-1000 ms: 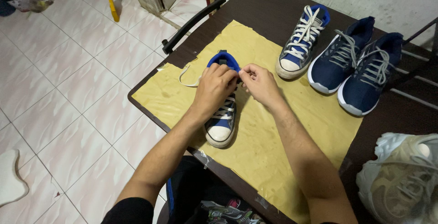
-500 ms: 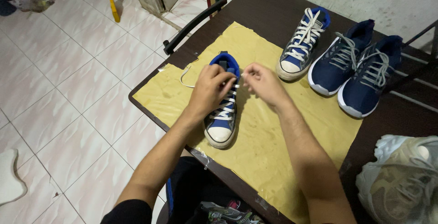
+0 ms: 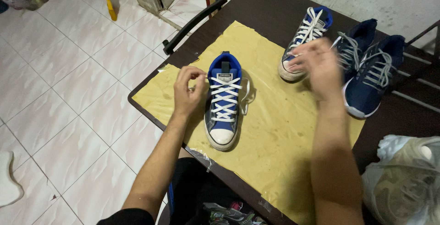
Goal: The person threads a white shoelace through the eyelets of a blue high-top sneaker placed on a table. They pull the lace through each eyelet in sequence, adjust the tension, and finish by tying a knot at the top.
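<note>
I see the left hand [image 3: 188, 92] resting on the yellow sheet [image 3: 275, 128] just beside the blue high-top sneaker [image 3: 223, 101]; its grip is narrow, thumb and forefinger pinched on the end of a white lace [image 3: 191, 89] at the shoe's collar. The sneaker lies flat right of that grip, toe cap pointing back toward me, tongue up, white laces crossed neatly down the front. A loose loop of lace [image 3: 245, 97] hangs off the shoe's far side, away from the pinch.

The right hand [image 3: 321, 64] is lifted off the counter [image 3: 261, 9] and badly blurred; I cannot tell whether its grip is wide or closed, and I see nothing in it. It hovers well to the right of the sneaker I'm working on, in front of the second blue high-top [image 3: 306, 32], whose toe is partly hidden behind the fingers. Just right of that hand sit two navy sneakers [image 3: 373, 76] side by side with grey laces.

Below the right forearm, at the counter's near right corner, a pale chunky sneaker [image 3: 403, 183] shows partly. A black chair back [image 3: 192, 23] leans at the counter's edge beyond the left grip, with white tiled floor [image 3: 68, 92] further left
</note>
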